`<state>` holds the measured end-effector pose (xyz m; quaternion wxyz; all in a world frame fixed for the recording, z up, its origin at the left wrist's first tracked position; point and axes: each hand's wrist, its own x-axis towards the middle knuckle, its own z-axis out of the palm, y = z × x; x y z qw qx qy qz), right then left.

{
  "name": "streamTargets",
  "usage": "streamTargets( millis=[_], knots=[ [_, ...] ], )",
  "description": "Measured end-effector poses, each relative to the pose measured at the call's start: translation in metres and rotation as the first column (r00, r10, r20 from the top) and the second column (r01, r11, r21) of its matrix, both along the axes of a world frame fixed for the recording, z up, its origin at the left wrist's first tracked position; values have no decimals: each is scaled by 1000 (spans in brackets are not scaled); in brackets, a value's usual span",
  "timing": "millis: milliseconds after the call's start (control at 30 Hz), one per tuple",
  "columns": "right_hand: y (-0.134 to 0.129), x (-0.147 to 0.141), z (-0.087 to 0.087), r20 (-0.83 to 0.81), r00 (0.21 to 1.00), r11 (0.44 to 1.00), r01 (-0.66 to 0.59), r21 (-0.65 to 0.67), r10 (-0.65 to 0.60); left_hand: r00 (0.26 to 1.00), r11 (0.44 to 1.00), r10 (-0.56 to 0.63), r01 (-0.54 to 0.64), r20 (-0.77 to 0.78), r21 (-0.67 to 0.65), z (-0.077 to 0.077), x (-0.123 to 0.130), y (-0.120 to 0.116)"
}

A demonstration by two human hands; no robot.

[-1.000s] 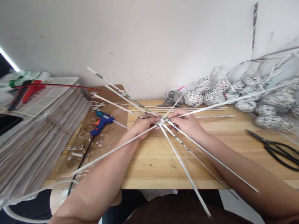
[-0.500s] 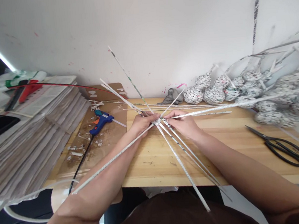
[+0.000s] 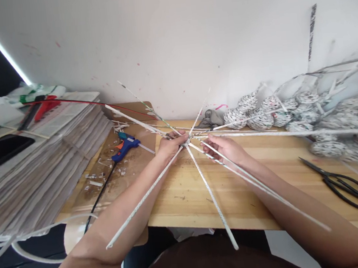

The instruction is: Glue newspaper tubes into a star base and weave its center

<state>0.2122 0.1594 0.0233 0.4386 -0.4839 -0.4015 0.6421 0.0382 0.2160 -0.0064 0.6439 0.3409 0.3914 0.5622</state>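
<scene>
Rolled newspaper tubes spread out like spokes from a small woven centre (image 3: 186, 141) above the table. My left hand (image 3: 172, 145) pinches this centre between thumb and fingers. Just to its right, my right hand (image 3: 223, 148) has its fingers curled around a paper tube (image 3: 233, 167) that slants down over my right forearm; the fingertips are partly hidden by the tubes. One spoke (image 3: 208, 186) points down toward me, another (image 3: 144, 199) crosses above my left forearm. A long white tube (image 3: 281, 133) stretches to the right.
A blue glue gun (image 3: 126, 148) lies on a scrap-littered board at left, beside a tall stack of newspapers (image 3: 68, 150). Black scissors (image 3: 342, 183) lie at right. Woven paper gourd shapes (image 3: 260, 119) and a grey cloth (image 3: 211, 119) sit along the wall.
My right hand has shifted slightly right, away from the centre. Two lower spokes have swung to the right over my forearm, and the upper spokes have tilted left. The view has shifted slightly.
</scene>
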Motion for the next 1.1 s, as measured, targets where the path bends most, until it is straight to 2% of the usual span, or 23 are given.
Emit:
streamTargets(
  millis=[167, 367, 533, 700, 900, 1100],
  knots=[
    [2, 0, -2, -105, 992, 996, 71, 53, -65, 1000, 1000, 3, -3, 5, 7, -1, 2, -3],
    [2, -13, -19, 83, 995, 980, 30, 197, -48, 1000, 1000, 3, -4, 24, 27, 2, 14, -17],
    [2, -18, -24, 81, 984, 940, 123, 318, -156, 998, 998, -2, -3, 69, 70, 1, 24, -26],
    [-1, -27, -23, -6, 972, 911, 224, 345, -237, 995, 998, 2, -8, 96, 64, 1, 26, -29],
    [0, -30, -23, 37, 944, 899, 301, 320, -329, 996, 999, -11, 7, 91, 43, 2, 27, -31],
    [3, -27, -27, -17, 946, 881, 309, 357, -325, 994, 998, -54, 53, 92, 17, -2, 28, -30]
  ],
)
